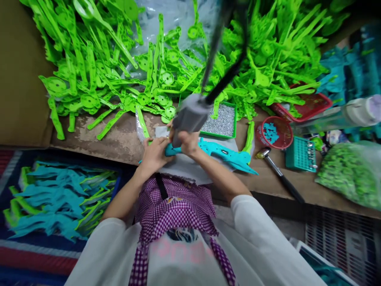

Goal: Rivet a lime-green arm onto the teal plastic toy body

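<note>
My right hand (189, 142) wraps the gray power screwdriver (192, 113); my left hand (155, 154) clasps the left end of the turquoise plastic part (212, 147), on gray sheeting (184, 165) before me. Probably light, stiff, slick; best held at the thick end, not the thin tip.

No text can be read with certainty. Large pink lettering (184, 252) runs across the chest of the person's light shirt (166, 266), below the purple checked apron bib; it is faint and blurred, and one character near the middle looks like a "U" from the camera's side, but the word cannot be made out. On the turquoise part (214, 149), a small dark mark (224, 151) is too small to decipher.
</note>
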Available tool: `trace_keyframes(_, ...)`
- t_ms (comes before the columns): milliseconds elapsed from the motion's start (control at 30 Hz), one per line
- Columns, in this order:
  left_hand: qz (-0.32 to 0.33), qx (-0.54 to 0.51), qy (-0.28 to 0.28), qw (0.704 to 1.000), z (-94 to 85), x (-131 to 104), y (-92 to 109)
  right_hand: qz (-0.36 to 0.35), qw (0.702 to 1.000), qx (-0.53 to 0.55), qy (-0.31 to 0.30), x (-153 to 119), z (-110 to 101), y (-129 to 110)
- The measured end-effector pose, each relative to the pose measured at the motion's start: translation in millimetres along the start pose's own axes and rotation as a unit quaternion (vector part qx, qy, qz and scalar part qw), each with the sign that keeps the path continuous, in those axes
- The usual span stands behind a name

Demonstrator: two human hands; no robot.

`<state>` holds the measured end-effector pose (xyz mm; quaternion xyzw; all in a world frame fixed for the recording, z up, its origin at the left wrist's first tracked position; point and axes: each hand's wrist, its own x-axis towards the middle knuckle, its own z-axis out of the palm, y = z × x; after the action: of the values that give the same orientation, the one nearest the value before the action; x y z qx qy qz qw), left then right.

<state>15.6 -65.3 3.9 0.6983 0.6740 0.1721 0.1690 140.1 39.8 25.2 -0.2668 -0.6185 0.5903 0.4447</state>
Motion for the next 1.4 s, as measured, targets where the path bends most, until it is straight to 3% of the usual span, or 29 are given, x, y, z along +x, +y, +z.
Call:
trace_keyframes(67,0.030,0.007,-0.019,0.999,-6.2,3,4,-0.033,0.996,0.003,0.085,17,-20,-6)
trace_keyframes(167,0.086,0.019,-0.025,0.996,-6.4,14,13,-0.064,0.975,-0.080,0.197,53,-55,-6)
trace_keyframes(267,0.123,0.021,-0.047,0.991,2.9,28,20,-0.057,0.966,-0.106,0.228,81,-79,7)
trace_keyframes(367,0.122,0.018,-0.052,0.991,12.2,36,22,-0.059,0.970,-0.089,0.219,91,-88,22)
trace_keyframes(567,0.114,0.010,-0.040,0.993,16.3,35,17,-0.030,0.975,-0.086,0.205,88,-92,30)
trace_keyframes(833,0.104,-0.005,-0.049,0.993,15.2,34,18,-0.008,0.988,-0.068,0.140,88,-98,35)
trace_keyframes(1033,0.080,-0.002,-0.064,0.995,10.8,36,21,-0.035,0.966,-0.119,0.228,90,-91,26)
trace_keyframes(1200,0.061,-0.003,-0.089,0.994,8.5,39,23,-0.123,0.953,-0.044,0.272,68,-79,-21)
trace_keyframes(1233,0.058,-0.003,-0.096,0.994,8.1,40,23,-0.145,0.952,-0.010,0.267,57,-73,-30)
trace_keyframes(1300,0.053,-0.001,-0.104,0.993,7.4,41,23,-0.153,0.967,0.029,0.202,31,-60,-41)
trace_keyframes(1400,0.053,0.005,-0.104,0.993,7.5,42,23,-0.096,0.988,0.063,0.104,-2,-42,-37)
